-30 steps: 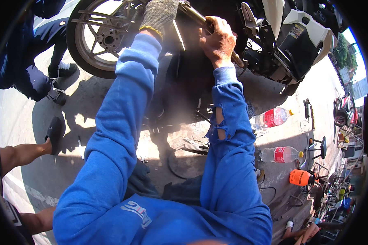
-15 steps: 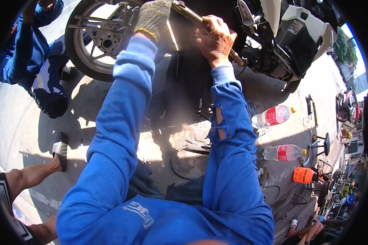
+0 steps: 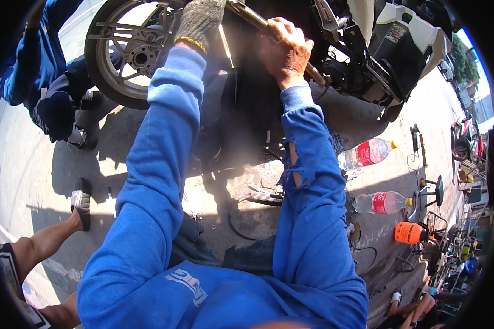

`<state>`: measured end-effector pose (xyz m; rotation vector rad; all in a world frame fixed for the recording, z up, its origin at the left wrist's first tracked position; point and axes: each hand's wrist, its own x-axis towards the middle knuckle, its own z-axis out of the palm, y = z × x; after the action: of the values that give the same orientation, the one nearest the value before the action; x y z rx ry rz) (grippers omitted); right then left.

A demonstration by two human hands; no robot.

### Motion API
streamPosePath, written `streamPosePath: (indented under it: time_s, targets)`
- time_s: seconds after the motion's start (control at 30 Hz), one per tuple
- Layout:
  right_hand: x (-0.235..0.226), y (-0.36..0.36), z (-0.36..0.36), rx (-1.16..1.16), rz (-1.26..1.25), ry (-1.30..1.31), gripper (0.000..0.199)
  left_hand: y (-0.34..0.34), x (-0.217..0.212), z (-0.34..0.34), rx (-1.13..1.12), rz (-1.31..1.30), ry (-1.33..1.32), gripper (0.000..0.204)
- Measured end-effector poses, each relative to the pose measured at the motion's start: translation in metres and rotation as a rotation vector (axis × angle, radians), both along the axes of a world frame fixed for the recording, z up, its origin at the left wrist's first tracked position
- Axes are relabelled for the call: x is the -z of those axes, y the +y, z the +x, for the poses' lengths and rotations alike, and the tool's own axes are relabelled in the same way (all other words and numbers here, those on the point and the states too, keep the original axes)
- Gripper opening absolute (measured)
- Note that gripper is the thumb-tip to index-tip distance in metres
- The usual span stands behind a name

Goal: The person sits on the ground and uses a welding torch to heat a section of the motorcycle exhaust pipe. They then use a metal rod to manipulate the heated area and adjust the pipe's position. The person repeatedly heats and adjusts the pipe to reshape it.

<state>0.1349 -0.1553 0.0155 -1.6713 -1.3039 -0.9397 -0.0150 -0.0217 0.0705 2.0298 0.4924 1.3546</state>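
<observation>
My right hand [image 3: 284, 52], bare, is closed around a metal tube [image 3: 252, 16] that slants from the top edge down to the right. Beside the tube's upper end is my left hand [image 3: 199, 24] in a grey knit glove with a yellow cuff edge. The top edge of the picture cuts off its fingers, so its grip is hidden. Left of the glove stands a motorcycle wheel [image 3: 140, 57] with a black tyre. To the right of my right hand are the black and white body panels [image 3: 400, 41] of a motorcycle. Dark shadow and haze blur the area beneath my hands.
Two clear bottles with red labels, one farther [image 3: 370, 152] and one nearer [image 3: 383, 203], lie right of my arm near an orange container [image 3: 409, 233]. A pedal-like part [image 3: 266, 197] rests on the concrete. One person in blue [image 3: 55, 104] crouches left; another's sandalled foot [image 3: 81, 203] is nearer.
Both my hands stay at the tube, with only a slight shift left in the picture. The person in blue at the left has shifted, and a shoe now shows below them.
</observation>
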Motion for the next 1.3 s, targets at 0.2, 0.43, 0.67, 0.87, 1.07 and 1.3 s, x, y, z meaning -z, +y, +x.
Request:
streamPosePath:
  time_s: [0.2,0.43,0.67,0.87,1.07,1.3]
  targets:
    - [-0.013,-0.006,0.005,-0.177,-0.099,0.119,0.051,0.007,-0.002,0.004,0.012,-0.010,-0.015,0.036]
    - [-0.050,-0.043,0.030,-0.201,-0.436,0.342,0.056,0.013,-0.001,0.008,0.034,-0.015,-0.031,0.035]
    - [-0.050,-0.048,0.042,-0.239,-0.395,0.383,0.049,0.014,-0.002,0.011,0.053,-0.034,-0.048,0.035]
    - [-0.041,-0.038,0.042,-0.240,-0.177,0.472,0.045,0.012,-0.003,0.012,0.072,-0.072,-0.073,0.035]
    - [-0.045,-0.047,0.040,-0.179,-0.003,0.560,0.032,0.006,-0.005,0.007,0.101,-0.130,-0.081,0.034]
    - [-0.054,-0.067,0.037,-0.509,-0.563,0.911,0.036,0.000,-0.007,0.004,0.106,-0.172,-0.075,0.034]
